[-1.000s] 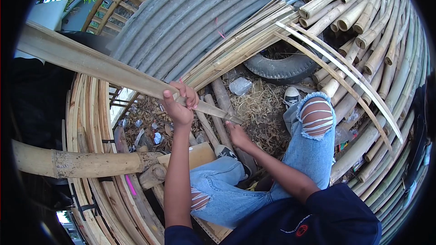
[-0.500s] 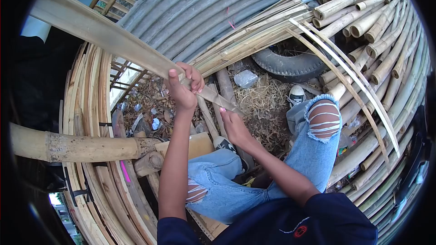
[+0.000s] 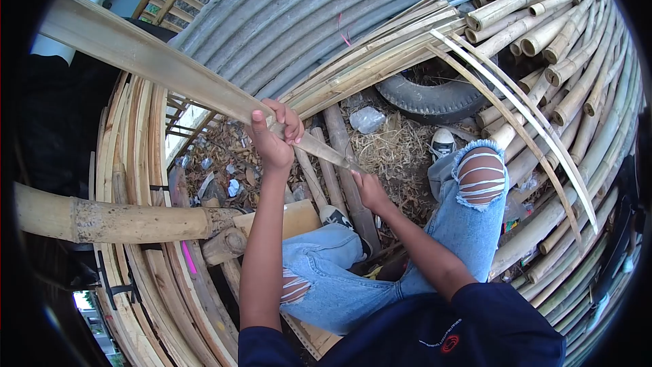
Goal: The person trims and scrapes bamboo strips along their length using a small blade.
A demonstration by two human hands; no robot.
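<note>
A long split bamboo strip point(image 3: 163, 61) runs from the upper left down to the middle, its inner side facing up. My left hand point(image 3: 277, 134) is wrapped round it near its lower part, thumb pointing up. Close to the strip's lower end is my right hand point(image 3: 370, 190), fingers closed and the thumb toward the tip. Whatever the right hand grips is too small to make out; a thin dark edge shows by its fingertips.
A thick bamboo pole point(image 3: 142, 224) lies at the left over stacked wooden slats point(image 3: 139, 156). Corrugated sheets point(image 3: 272, 20), an old tire point(image 3: 431, 100) and piled bamboo poles point(image 3: 577, 61) stand beyond. Thin curved strips point(image 3: 526, 122) lean at the right, beside my jeans-clad knee point(image 3: 482, 180).
The view has shifted slightly. My right hand went up along the strip's lower end, then back down and right to its tip. My left hand keeps its hold.
</note>
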